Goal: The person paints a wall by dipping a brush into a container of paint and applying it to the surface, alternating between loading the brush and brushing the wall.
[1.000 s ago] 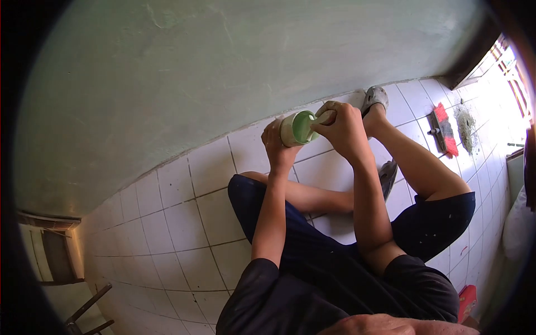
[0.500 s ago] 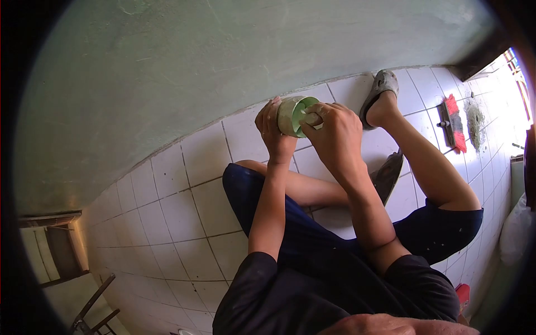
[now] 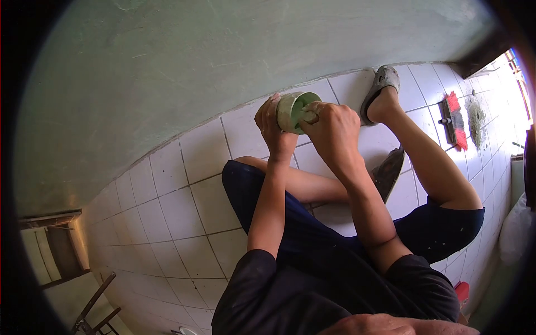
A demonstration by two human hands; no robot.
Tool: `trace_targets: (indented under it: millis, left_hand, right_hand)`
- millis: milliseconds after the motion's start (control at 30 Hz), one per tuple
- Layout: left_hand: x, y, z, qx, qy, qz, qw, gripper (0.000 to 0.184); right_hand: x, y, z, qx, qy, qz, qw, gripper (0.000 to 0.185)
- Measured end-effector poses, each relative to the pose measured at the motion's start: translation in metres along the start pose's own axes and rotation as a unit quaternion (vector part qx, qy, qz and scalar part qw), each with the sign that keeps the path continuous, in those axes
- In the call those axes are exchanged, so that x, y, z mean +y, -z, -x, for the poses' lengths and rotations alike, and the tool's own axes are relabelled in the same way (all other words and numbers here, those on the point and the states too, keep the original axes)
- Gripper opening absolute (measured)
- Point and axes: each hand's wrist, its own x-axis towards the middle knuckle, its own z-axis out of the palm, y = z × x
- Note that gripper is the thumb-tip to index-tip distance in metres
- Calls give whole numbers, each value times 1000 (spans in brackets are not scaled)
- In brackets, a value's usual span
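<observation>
Cup [image 3: 287,113] tilted, clasped by left hand [image 3: 270,124], seemingly so opening faces right hand [image 3: 335,131]; right grip curled at rim, unclear whether grasping anything.

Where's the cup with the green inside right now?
In the head view, the cup is above and slightly right of centre, in the grip of the left hand, with the right hand at its mouth.

White tiled floor [image 3: 215,204]: red-and-black broom head [image 3: 456,120], greyish debris heap [image 3: 476,121] just beside.
</observation>
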Motion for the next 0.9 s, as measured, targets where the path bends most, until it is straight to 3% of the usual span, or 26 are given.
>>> trace_targets:
  millis: [67,300,400,500,567,667,900]
  left_hand:
    - [0,1,-1,4,-4,14,1000,68]
    - [3,1,-4,22,14,26,999,68]
    - [3,1,-2,33,43,48,997,73]
    - [1,2,-2,13,39,13,999,79]
    - [3,1,-2,24,73,36,996,92]
    - [4,1,-4,7,80,53,995,91]
    - [10,2,-9,-17,74,74,994,87]
  right_hand:
    - [-2,9,3,34,17,-36,999,14]
    - [-10,34,3,16,2,-72,997,23]
    - [-7,31,3,46,24,-116,992,18]
    - [-5,43,-2,43,3,-263,964,24]
    - [-4,53,-6,35,-13,-276,961,23]
    - [2,53,-9,32,-27,-311,950,21]
    - [-3,35,-5,119,68,-302,943,18]
